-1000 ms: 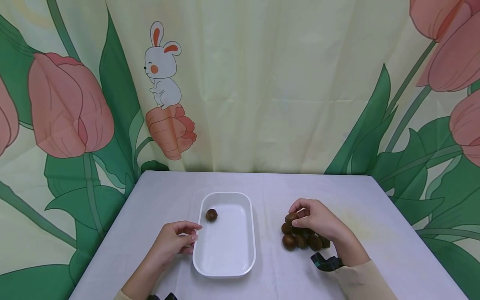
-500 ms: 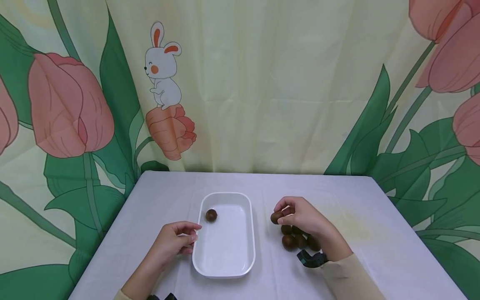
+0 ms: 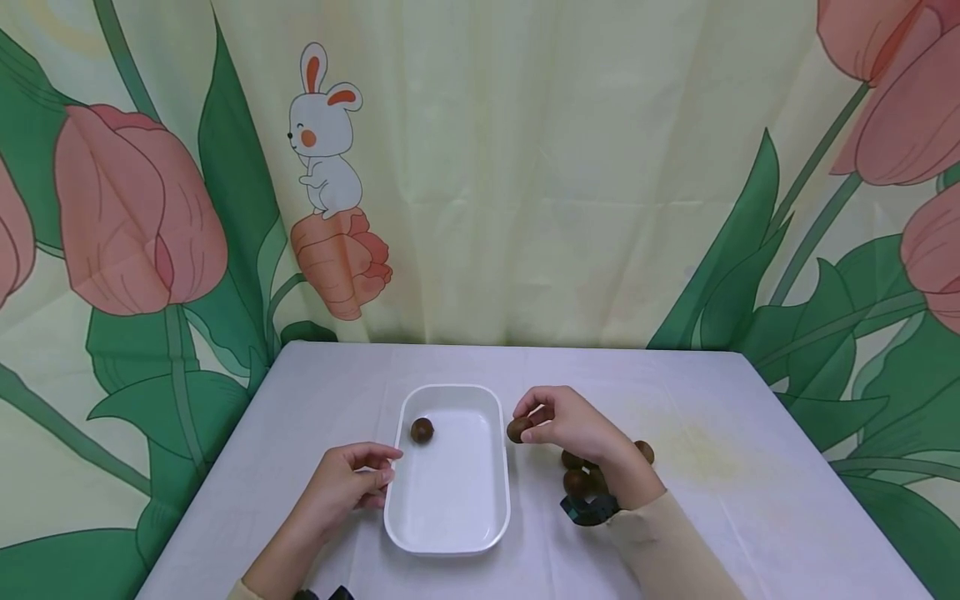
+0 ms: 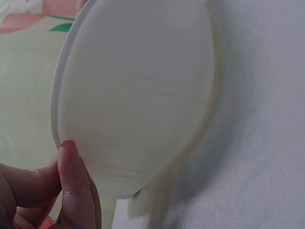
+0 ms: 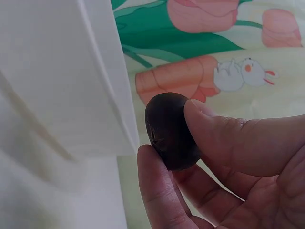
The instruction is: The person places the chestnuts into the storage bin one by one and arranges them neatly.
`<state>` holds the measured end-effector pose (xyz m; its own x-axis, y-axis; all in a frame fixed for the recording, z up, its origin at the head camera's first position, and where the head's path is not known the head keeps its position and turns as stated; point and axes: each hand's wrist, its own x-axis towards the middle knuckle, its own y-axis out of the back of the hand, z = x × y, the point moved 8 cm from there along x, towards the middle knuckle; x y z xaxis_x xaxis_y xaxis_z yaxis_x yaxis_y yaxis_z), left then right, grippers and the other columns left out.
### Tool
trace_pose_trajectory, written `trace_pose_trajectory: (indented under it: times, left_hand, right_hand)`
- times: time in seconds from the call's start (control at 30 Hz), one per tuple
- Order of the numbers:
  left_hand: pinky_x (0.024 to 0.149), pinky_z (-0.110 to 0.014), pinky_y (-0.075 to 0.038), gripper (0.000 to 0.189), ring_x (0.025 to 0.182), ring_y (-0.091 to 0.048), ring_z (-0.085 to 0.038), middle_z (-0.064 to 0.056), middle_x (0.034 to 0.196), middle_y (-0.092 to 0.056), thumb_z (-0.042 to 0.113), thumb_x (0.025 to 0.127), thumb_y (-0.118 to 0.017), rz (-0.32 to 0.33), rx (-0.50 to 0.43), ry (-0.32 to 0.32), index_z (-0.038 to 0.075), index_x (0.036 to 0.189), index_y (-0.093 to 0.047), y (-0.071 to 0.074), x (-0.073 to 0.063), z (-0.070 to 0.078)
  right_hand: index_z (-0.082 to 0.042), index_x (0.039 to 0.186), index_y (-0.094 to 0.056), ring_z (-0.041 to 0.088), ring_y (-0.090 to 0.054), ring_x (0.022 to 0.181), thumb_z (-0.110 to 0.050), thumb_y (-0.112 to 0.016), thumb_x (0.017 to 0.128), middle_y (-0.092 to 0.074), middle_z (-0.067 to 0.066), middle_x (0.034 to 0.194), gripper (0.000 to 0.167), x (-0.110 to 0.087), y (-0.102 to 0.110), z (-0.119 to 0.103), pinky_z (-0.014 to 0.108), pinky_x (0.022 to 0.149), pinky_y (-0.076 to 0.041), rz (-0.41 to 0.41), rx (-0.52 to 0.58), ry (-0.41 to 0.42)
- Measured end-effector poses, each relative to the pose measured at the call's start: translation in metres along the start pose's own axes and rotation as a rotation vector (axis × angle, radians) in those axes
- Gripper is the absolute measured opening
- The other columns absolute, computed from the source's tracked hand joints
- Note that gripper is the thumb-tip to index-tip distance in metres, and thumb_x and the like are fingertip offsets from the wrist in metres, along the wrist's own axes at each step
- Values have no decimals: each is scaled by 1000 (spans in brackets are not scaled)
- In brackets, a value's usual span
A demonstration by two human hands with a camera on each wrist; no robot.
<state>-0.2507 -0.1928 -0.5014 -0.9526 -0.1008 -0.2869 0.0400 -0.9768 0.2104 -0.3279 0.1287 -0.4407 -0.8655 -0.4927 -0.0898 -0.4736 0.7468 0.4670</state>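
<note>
White, round-cornered tray point(image 3: 448, 504): the left hand point(image 3: 347, 477) grips its left edge; beside its right edge, the right hand point(image 3: 567, 423) pinches a smooth, rounded brown chestnut point(image 3: 517, 430).

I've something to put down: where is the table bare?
Bare: table between white tray and curtain, and right of the right sleeve. Crowded beside the tray: left hand on its left, right hand and brown nuts on its right.

Tray point(image 3: 450, 500) on table point(image 3: 330, 392); one chestnut point(image 3: 422, 430) inside, pile point(image 3: 577, 482) right, curtain point(image 3: 525, 167) behind.
</note>
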Motion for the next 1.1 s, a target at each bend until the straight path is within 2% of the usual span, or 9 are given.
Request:
trace_pose_trajectory:
  times: [0.27, 0.47, 0.9, 1.1]
  left_hand:
    - [57, -28, -61, 27, 67, -64, -20, -9, 91, -67, -6, 92, -77, 0, -12, 9, 4, 116, -81, 1, 0, 0]
    - [57, -28, -61, 27, 67, -64, -19, -9, 91, -67, -6, 92, -77, -5, -20, 7, 4, 116, -81, 1, 0, 0]
    - [56, -29, -61, 26, 66, -65, -19, -9, 91, -67, -6, 91, -78, 1, -14, 8, 4, 115, -81, 0, 2, -1]
    - [57, -30, -61, 26, 65, -65, -20, -9, 92, -67, -5, 92, -77, 4, 4, 11, 5, 116, -82, 1, 1, 0]
  right_hand:
    - [-9, 108, -75, 19, -76, 94, -4, -79, 90, -80, 8, 103, 20, 15, -15, -17, 35, 91, -56, -15, 12, 24]
    - [-10, 107, -76, 18, -77, 93, -2, -79, 90, -78, 7, 103, 19, 25, -28, -28, 33, 88, -59, -38, 23, 42]
    - [-13, 104, -78, 15, -75, 94, -1, -81, 88, -79, 1, 102, 20, 44, -60, -37, 31, 87, -58, -59, 50, 39]
    - [-10, 105, -78, 14, -75, 92, 0, -82, 88, -79, 4, 103, 21, 53, -69, -42, 28, 85, -58, -73, 50, 50]
